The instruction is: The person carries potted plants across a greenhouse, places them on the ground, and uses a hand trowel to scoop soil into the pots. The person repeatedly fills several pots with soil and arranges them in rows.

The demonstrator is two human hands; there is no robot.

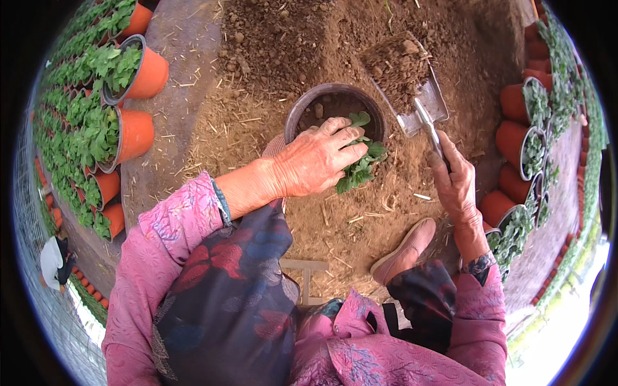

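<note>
My left hand (321, 157) reaches over the near rim of a round plastic pot (295, 107), its fingers bent around a leafy green seedling (359, 176). Leaves stick out on both sides of the fingers; the stem and roots are hidden beneath them. Some soil and a clod show inside the pot. In my right hand (451, 176) is the metal handle of a square-bladed hand shovel (437, 103), whose blade carries a heap of brown soil (398, 67). The shovel lies to the right of the pot, over loose earth.
Rows of orange pots with green plants stand at the left (137, 135) and right (514, 144), some tilted. Loose soil (275, 38) is piled beyond the pot. My shoe (405, 246) rests on straw-strewn ground. Another person (55, 263) is far off at the left edge.
</note>
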